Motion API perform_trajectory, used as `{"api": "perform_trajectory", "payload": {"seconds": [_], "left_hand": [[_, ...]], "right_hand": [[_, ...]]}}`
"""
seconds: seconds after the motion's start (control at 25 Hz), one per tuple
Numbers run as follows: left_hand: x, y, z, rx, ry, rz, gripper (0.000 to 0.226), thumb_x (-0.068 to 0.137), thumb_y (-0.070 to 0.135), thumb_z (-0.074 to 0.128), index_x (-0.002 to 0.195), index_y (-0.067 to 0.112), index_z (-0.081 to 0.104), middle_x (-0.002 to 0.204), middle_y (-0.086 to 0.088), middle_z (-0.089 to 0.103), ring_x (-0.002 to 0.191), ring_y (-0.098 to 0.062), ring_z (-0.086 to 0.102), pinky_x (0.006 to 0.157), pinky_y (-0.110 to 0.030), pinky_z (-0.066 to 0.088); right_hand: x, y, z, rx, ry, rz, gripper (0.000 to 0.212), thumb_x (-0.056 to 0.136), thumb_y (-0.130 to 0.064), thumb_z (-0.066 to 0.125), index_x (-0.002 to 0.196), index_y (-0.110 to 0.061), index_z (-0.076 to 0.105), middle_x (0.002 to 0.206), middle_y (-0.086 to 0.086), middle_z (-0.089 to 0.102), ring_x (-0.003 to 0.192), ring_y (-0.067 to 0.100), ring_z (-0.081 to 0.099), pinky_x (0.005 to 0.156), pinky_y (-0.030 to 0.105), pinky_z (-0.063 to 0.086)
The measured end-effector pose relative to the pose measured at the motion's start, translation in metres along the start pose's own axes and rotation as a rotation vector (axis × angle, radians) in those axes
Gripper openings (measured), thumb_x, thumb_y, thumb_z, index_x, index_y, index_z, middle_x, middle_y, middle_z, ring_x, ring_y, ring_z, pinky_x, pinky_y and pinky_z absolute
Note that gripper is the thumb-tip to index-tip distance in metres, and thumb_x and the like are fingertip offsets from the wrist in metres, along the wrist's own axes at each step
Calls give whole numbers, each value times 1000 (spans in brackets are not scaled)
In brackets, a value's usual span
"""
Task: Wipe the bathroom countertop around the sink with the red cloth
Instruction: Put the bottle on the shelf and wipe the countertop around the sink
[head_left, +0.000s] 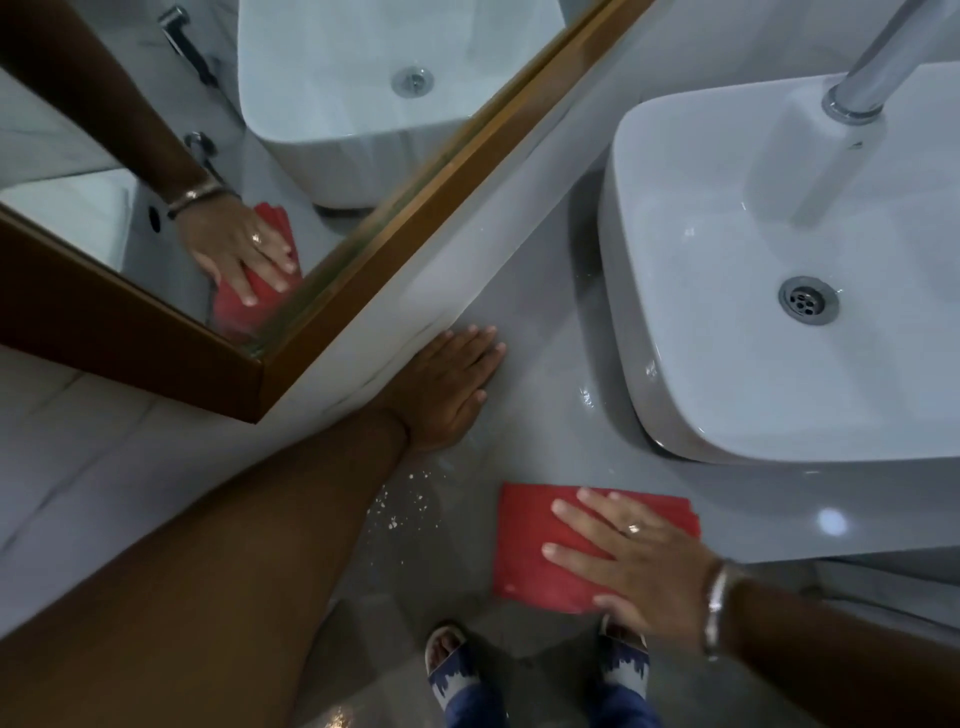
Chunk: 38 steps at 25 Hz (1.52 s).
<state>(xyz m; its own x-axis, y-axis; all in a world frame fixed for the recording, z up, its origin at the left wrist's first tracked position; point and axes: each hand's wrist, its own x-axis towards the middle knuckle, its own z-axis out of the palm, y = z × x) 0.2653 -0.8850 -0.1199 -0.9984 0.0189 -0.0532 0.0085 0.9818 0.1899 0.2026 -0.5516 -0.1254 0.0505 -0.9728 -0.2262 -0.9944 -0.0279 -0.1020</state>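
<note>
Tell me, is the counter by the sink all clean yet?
Not yet. The right hand presses the folded red cloth flat on the glossy grey countertop in front of the white rectangular basin. The left hand rests flat near the wall. White specks and wet streaks remain left of the cloth, so that patch looks unwiped.

Left hand (447, 387) pressed flat, palm down, fingers straight and close together, pointing away from the body. Left forearm bare, stretched long and straight from the lower left corner up to the wrist. Right hand (631, 558) also flat and palm down, fingers spread wide and pointing left, thumb out toward the body. Ring on one finger of the right hand, metal bangle around the right wrist. Right forearm bare, reaching in from the lower right edge. Hands well apart, left one farther forward than the right.
</note>
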Motion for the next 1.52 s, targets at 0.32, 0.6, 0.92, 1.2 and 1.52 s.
{"api": "perform_trajectory", "payload": {"seconds": [0.32, 0.6, 0.92, 1.2, 1.52], "left_hand": [[0, -6, 8, 56, 12, 66, 60, 93, 42, 43, 148, 20, 40, 157, -19, 33, 145, -38, 30, 117, -51, 25], [1, -7, 14, 140, -15, 68, 57, 98, 43, 37, 151, 22, 36, 158, -19, 33, 144, -38, 30, 115, -52, 26], [-14, 1, 6, 87, -62, -30, 56, 98, 40, 38, 151, 21, 35, 160, -18, 29, 146, -39, 26, 116, -52, 24], [-140, 40, -58, 215, -207, -240, 60, 100, 34, 39, 154, 16, 21, 163, -14, 21, 150, -35, 15, 119, -49, 16], [-213, 43, -188, 692, -93, -112, 50, 99, 21, 35, 145, 2, 40, 150, -23, 43, 140, -38, 39, 117, -48, 23]], "right_hand": [[36, -37, -7, 230, 123, 515, 72, 80, -54, 51, 148, -35, 33, 160, 9, 24, 144, 35, 26, 113, 53, 22], [-33, 32, -12, 166, 99, 554, 73, 84, -49, 47, 151, -36, 21, 157, 9, 31, 135, 37, 40, 110, 49, 26], [-15, 24, 1, -35, 87, 90, 72, 81, -58, 46, 148, -33, 33, 155, 10, 32, 138, 33, 37, 107, 51, 36], [16, -23, -26, 238, 20, 682, 67, 89, -48, 31, 148, -18, 37, 153, 22, 35, 137, 46, 34, 109, 56, 30], [84, -5, -30, 214, 9, 670, 69, 91, -52, 21, 154, -23, 19, 161, 17, 17, 145, 40, 17, 115, 54, 21]]}}
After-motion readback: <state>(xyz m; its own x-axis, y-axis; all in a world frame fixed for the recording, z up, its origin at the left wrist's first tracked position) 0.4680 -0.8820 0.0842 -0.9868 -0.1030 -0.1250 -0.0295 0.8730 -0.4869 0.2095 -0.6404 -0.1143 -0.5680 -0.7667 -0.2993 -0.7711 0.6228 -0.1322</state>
